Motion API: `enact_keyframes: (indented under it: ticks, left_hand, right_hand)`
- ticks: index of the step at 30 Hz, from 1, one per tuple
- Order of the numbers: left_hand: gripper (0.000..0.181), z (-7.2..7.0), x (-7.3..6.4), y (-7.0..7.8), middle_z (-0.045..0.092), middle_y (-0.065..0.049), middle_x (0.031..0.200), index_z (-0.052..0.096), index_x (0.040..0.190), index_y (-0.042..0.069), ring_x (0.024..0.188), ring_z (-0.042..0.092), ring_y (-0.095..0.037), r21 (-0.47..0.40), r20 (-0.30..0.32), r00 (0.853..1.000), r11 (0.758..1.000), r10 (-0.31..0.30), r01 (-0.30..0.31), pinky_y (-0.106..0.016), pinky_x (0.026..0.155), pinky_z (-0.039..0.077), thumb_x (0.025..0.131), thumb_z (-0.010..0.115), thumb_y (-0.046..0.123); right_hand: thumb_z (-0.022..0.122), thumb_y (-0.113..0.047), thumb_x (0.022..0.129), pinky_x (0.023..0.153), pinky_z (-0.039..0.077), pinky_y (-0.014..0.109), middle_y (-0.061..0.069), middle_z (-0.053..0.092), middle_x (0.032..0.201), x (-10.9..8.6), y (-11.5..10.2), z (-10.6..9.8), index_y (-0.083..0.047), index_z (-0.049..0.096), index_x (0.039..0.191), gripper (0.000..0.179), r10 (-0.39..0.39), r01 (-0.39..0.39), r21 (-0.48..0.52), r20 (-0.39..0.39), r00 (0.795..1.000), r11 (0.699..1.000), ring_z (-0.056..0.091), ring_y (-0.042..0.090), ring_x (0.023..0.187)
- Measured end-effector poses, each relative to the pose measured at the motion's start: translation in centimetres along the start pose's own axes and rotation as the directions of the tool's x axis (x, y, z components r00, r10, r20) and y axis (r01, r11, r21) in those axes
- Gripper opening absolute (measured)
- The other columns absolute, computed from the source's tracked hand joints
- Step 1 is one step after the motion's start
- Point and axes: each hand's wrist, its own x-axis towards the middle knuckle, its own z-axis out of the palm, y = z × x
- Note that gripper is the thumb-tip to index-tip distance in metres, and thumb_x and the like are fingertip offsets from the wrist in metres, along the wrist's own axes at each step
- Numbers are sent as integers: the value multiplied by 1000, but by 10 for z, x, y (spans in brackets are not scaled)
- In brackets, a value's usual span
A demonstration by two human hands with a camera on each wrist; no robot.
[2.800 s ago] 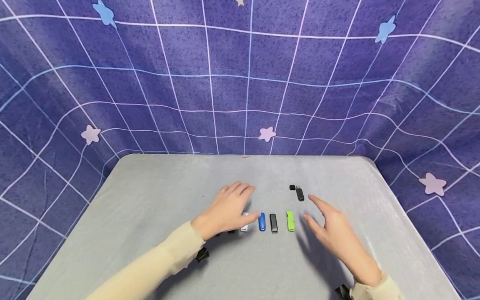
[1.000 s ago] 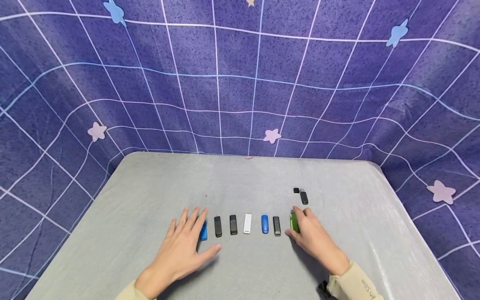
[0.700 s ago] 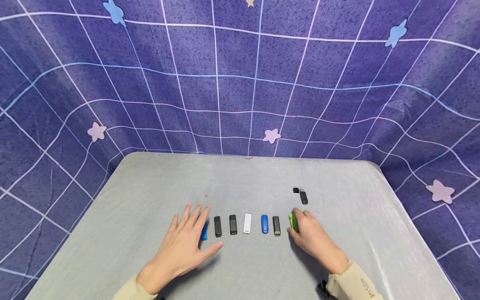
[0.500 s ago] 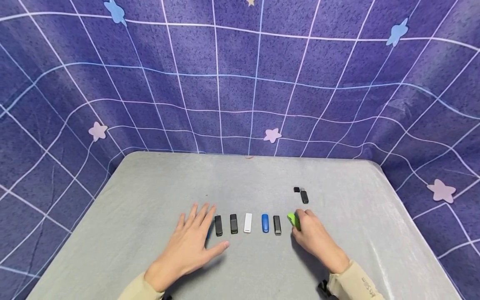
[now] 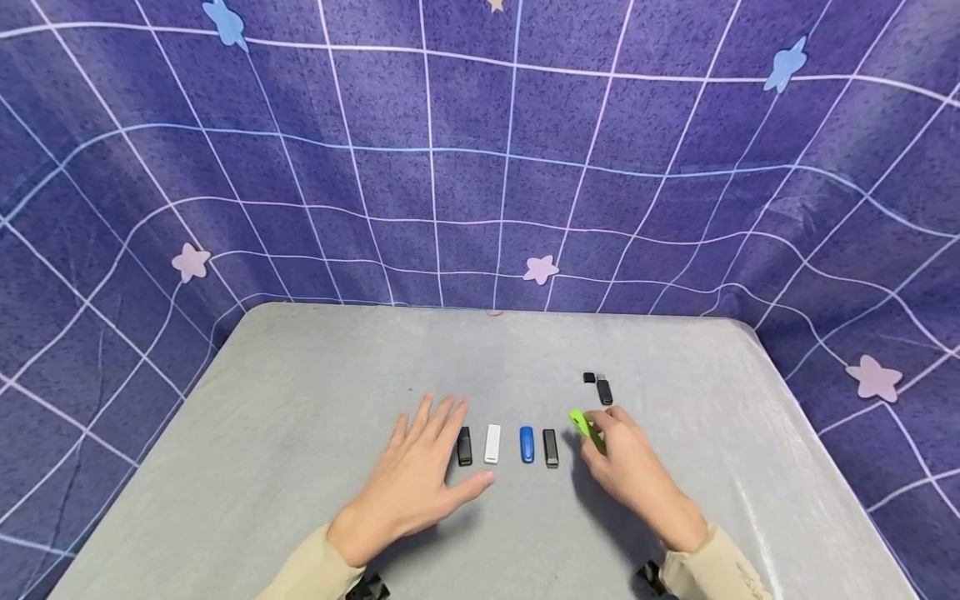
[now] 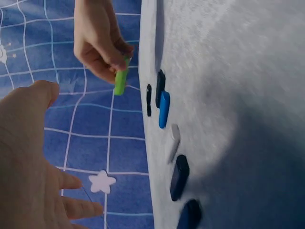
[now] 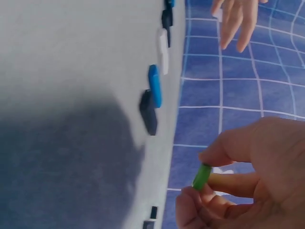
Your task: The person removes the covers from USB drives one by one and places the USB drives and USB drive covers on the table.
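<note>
My right hand (image 5: 637, 471) pinches a bright green USB stick (image 5: 580, 422) between thumb and fingers. In the left wrist view the green stick (image 6: 121, 81) shows raised off the table, one end free. My left hand (image 5: 416, 475), fingers spread and holding nothing, hovers over the left part of a row of USB sticks. Still showing in that row are a black stick (image 5: 465, 447) at its fingertips, a white one (image 5: 492, 444), a blue one (image 5: 527, 445) and another black one (image 5: 551, 448). The row's left end is hidden beneath this hand.
Behind the right hand lie an uncapped black USB stick (image 5: 604, 389) with its metal plug bare and a small black cap (image 5: 588, 377). A grey cloth-covered table (image 5: 300, 367) carries everything. A purple gridded curtain (image 5: 375, 183) with stars surrounds its back and sides.
The right hand first reached in, took hold of the green stick, then tilted it and lifted it from its place in the row. The left hand went left, then drifted back rightward.
</note>
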Motion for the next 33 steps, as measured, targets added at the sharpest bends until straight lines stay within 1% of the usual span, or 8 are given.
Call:
enact_keyframes:
  ticks: [4,8,13,18,21,26,30,33]
  left_hand:
    - [98,-1,6,7,32,-10,168,25,165,20,158,16,-36,-11,19,1000,1000,9,-8,-68,122,19,91,52,78]
    - [99,-2,13,15,32,-8,168,24,165,21,158,17,-36,-29,27,999,999,21,-20,-66,123,17,90,53,78]
    - [101,-5,20,26,31,-6,169,22,166,23,158,17,-35,-54,37,999,998,38,-36,-66,123,18,89,42,86]
    - [101,-7,26,34,30,0,169,20,166,26,157,23,-33,-92,25,998,994,63,-60,-64,122,24,88,41,87]
    - [97,-7,28,35,33,4,168,23,165,25,157,26,-31,-106,7,996,990,92,-91,-59,122,29,91,43,83]
    - [84,-6,28,37,43,4,162,34,161,21,154,33,-30,-117,-9,988,981,154,-154,-55,122,32,97,45,74]
    - [68,-5,27,39,53,-1,155,46,155,18,150,41,-33,-132,1,978,970,207,-205,-55,120,35,104,45,62]
    - [57,-1,27,41,62,-2,145,55,148,16,141,53,-29,-120,-2,970,963,244,-243,-51,116,42,107,44,55]
  right_hand:
    - [67,-2,87,63,51,25,13,65,100,0,-7,-7,6,69,120,35,-52,55,47,-66,996,997,54,12,74]
    - [61,-1,89,61,46,24,9,63,93,1,-14,-13,5,71,118,31,-72,79,63,-112,991,995,50,11,71]
    - [56,0,89,61,45,25,5,61,87,0,-21,-18,3,73,112,29,-75,84,59,-149,986,995,49,11,71]
    - [60,2,86,59,45,23,2,63,84,-2,-25,-17,0,75,105,24,-165,181,57,-211,963,982,48,8,69]
    - [63,3,85,56,44,20,1,64,83,-4,-28,-15,0,76,104,23,-213,231,77,-198,957,970,48,4,67]
    - [65,3,85,56,49,18,3,69,88,-8,-33,-10,0,76,106,24,-256,270,126,-115,960,955,52,-2,67]
    - [65,4,87,58,51,17,4,71,91,-10,-35,-7,0,76,105,22,-320,327,145,-67,945,934,55,-4,69]
    - [64,3,89,59,52,16,4,72,92,-12,-36,-5,0,76,106,21,-373,374,151,-34,927,915,56,-3,70]
